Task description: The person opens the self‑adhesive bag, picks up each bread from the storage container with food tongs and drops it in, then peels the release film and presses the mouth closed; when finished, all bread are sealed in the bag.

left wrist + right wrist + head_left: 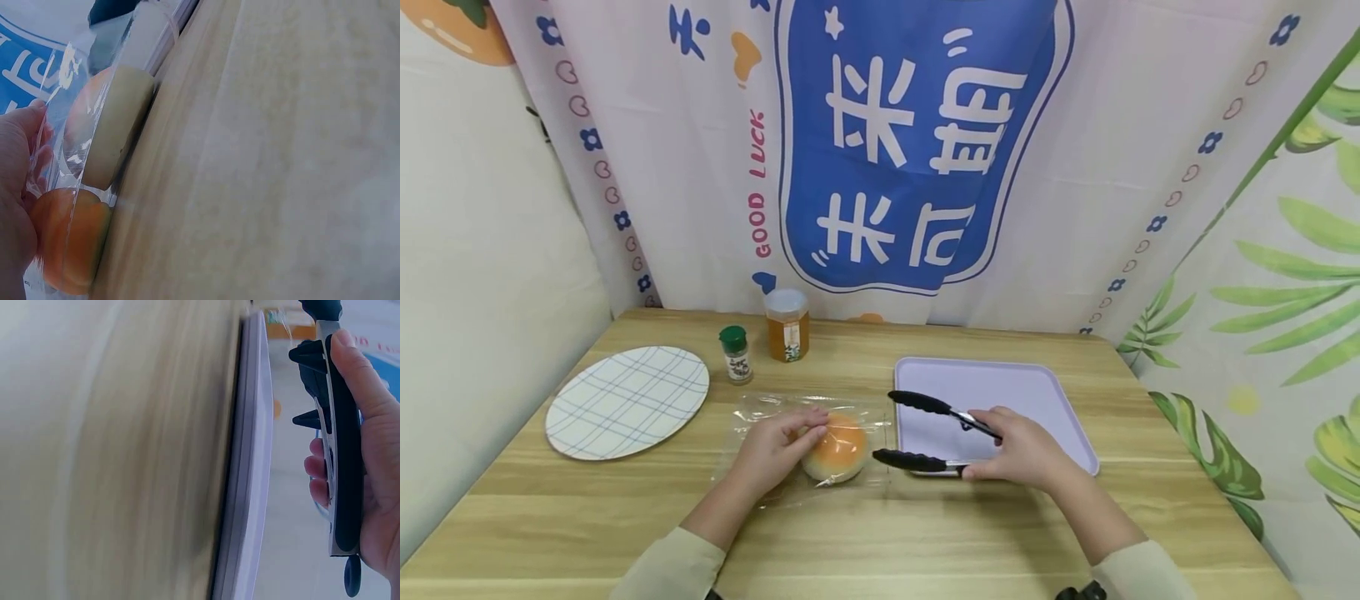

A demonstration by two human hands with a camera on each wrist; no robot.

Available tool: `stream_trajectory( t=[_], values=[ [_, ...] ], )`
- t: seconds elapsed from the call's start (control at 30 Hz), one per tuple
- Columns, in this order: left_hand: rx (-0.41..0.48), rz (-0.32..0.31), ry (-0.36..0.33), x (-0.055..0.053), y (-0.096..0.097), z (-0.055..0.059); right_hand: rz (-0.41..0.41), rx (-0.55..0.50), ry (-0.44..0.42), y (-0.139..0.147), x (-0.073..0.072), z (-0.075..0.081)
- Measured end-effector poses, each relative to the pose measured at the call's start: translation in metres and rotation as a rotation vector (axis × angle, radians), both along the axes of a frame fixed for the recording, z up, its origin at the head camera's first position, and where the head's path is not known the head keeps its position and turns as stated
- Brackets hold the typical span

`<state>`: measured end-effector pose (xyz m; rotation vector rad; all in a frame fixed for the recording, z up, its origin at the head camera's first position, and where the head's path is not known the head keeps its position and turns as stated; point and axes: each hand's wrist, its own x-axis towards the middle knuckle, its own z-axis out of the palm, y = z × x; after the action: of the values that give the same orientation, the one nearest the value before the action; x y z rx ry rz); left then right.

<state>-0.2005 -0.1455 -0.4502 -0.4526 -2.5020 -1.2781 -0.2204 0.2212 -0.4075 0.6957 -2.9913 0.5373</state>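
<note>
My left hand (777, 454) is on a clear plastic bag (756, 408) lying on the table, its fingers curled at the film. Inside the bag is a round bun (838, 450) with a glossy golden top. The left wrist view shows that bun (119, 128) and, closer to the wrist, a second orange-brown piece (72, 240), which the hand hides from the head view. My right hand (1018, 450) grips a pair of tongs (917, 461) with black tips, spread apart with nothing between them. The tips point left, beside the bun, above the left edge of a lilac tray (1037, 387).
A white oval plate (628, 402) with blue checked lines lies at the left. Behind the bag stand a green-capped shaker (737, 357) and a jar of amber contents (787, 325). A printed cloth (880, 167) hangs along the back edge of the wooden table (865, 558).
</note>
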Motion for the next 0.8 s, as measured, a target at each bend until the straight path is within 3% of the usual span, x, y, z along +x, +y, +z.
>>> stream_trajectory(
  t=[0.43,0.67,0.8],
  values=[
    [0.021,-0.009,-0.008,-0.001,0.001,0.002,-0.347,-0.173,0.029,0.08,0.021,-0.002],
    [0.024,-0.015,-0.01,0.0,0.001,0.002,-0.526,-0.223,-0.041,0.114,0.025,-0.002],
    [0.023,-0.013,0.0,0.002,0.001,0.002,-0.685,-0.28,-0.09,0.129,0.023,-0.007]
  ],
)
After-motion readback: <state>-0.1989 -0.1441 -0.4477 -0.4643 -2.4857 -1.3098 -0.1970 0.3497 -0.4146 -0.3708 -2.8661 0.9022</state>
